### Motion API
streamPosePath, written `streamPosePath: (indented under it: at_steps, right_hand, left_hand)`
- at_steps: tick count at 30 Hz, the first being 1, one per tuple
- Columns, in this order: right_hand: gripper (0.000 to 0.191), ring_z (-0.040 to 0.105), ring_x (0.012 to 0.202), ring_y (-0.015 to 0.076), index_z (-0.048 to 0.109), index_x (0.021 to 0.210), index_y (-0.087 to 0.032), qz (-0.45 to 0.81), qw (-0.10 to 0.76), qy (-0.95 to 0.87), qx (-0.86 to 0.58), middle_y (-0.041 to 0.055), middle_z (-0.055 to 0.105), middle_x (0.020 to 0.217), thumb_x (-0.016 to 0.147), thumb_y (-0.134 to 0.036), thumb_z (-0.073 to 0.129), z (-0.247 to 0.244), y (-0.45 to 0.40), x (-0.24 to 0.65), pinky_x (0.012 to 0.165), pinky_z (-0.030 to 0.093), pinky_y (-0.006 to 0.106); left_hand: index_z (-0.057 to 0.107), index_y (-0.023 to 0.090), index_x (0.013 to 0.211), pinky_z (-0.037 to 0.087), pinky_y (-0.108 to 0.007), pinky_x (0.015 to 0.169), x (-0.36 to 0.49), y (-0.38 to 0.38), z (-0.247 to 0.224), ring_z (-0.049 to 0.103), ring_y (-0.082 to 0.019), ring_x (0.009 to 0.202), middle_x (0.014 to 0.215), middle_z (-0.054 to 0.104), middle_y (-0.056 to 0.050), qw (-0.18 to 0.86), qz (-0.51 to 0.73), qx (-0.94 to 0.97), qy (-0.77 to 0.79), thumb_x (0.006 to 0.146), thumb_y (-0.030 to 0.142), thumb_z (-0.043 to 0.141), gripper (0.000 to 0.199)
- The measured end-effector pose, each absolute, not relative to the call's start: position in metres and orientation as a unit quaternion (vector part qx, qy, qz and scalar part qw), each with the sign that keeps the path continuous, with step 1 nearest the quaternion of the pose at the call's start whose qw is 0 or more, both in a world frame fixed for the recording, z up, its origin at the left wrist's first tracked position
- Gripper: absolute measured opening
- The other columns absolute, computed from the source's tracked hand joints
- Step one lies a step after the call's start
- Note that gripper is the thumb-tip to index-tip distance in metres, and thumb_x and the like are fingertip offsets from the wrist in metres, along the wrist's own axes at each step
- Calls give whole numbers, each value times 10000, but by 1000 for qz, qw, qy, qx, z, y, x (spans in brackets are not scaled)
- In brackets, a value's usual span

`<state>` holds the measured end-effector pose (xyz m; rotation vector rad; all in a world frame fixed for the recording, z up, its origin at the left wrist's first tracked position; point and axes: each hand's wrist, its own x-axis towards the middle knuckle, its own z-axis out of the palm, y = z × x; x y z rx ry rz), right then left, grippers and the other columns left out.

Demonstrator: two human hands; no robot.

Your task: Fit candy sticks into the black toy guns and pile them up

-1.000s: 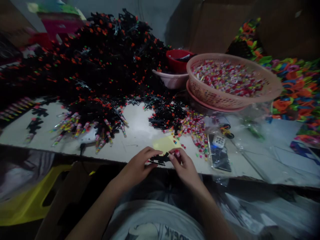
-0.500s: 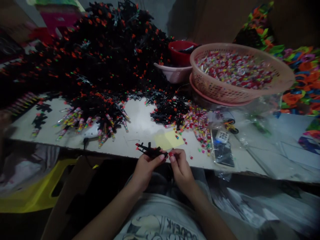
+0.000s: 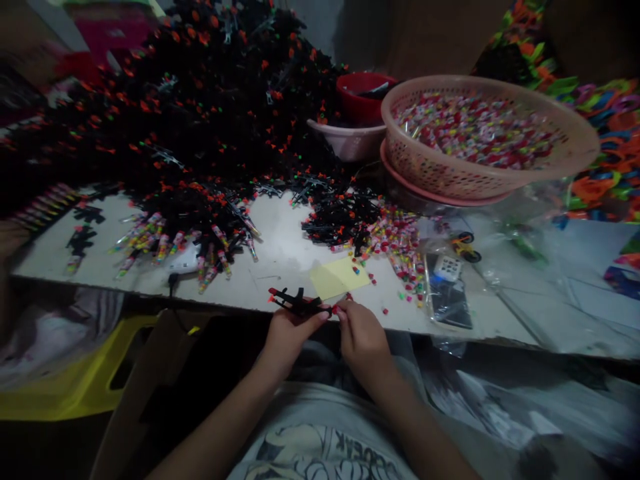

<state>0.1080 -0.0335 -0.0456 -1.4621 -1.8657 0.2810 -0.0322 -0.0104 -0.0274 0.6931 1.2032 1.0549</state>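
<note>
My left hand (image 3: 286, 337) is closed around a black toy gun (image 3: 300, 303), held level over the table's front edge. The gun's far left end has an orange-red tip. At its right end, my right hand (image 3: 366, 339) pinches a small red cap (image 3: 335, 309) against the gun; whether the cap is fixed on cannot be seen. Just beyond my hands lies a yellow paper (image 3: 340, 277). A few loose caps (image 3: 385, 311) and a heap of small candy-coloured tubes (image 3: 395, 237) lie to the right of it.
A huge pile of black toy guns (image 3: 200, 100) covers the back left. Guns with candy tubes (image 3: 155, 237) lie nearer. A pink basket (image 3: 480, 180) of tubes stands right, near a phone (image 3: 450, 300) and toy motorbike (image 3: 465, 247). Another person's hand (image 3: 11, 239) shows far left.
My right hand has moved slightly left, bringing the red cap from beside the toy gun to its right end. My left hand still holds the gun.
</note>
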Motion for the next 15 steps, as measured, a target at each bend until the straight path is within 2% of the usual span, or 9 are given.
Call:
streamPosePath:
  at_steps: [2,6,8,12,15]
  right_hand:
    - [278,582,725,197,587,967,-150,64,342,-738,-579,90,665,826,969,-201,313,-50,-35,103,690,423,325]
    - [266,581,763,216,570,1022,-131,67,301,-760,-571,100,664,870,966,-269,349,-55,-36,99,710,407,343]
    - [255,573,731,223,567,993,-129,48,294,-769,-566,95,656,828,953,-291,374,-58,-35,99,705,391,356]
    - [176,517,589,198,566,834,-173,37,316,-776,-544,48,608,652,912,-254,431,-62,-34,104,645,356,337]
    - [135,530,593,187,586,927,-186,70,352,-776,-519,38,642,683,898,-220,459,-65,-34,104,622,361,312]
  left_hand:
    - [707,145,820,495,-347,879,-32,-11,-30,682,-214,869,845,751,-65,644,466,286,535,532,249,841,335]
    - [721,138,841,493,-316,855,-29,-15,-36,674,-202,860,868,747,-76,649,478,240,541,555,276,838,338]
    - [723,131,837,496,-312,839,-29,-17,-39,673,-202,843,856,743,-81,671,474,204,532,544,288,848,355]
    - [724,128,863,492,-323,853,-28,-20,-40,672,-212,856,873,734,-95,719,453,171,499,572,319,842,368]
    - [728,122,909,477,-343,890,-27,-21,-36,662,-242,925,927,726,-126,718,434,220,497,643,408,788,395]
